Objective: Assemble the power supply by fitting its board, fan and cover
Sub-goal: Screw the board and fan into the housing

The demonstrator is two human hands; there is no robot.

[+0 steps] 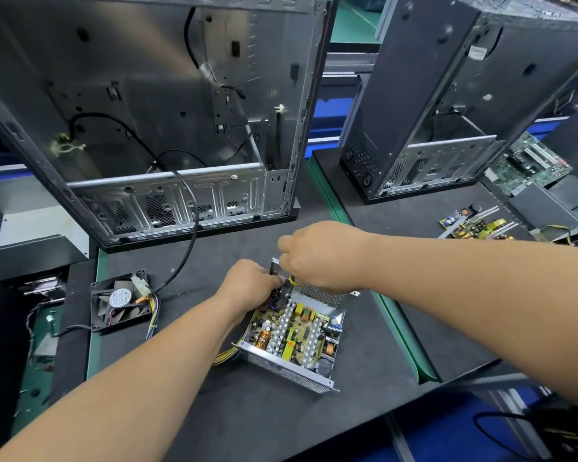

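1. The fan point(121, 303) lies flat on the desk point(214, 411) at the lower left, apart from the box. It looks light and stiff. Hold it by its square frame, not the blades.
2. The left hand point(249, 283) is at the far left corner of the box point(291, 335). Its fingers curl round something dark there; I cannot tell what.
3. The board point(291, 331) sits inside the open metal box, low in the middle. It looks easy to break. Hold the box by its metal walls.
4. The right hand point(321, 258) pinches a thin tool with a yellow band point(292, 279), tip down at the board's far corner.
5. I see no cover.
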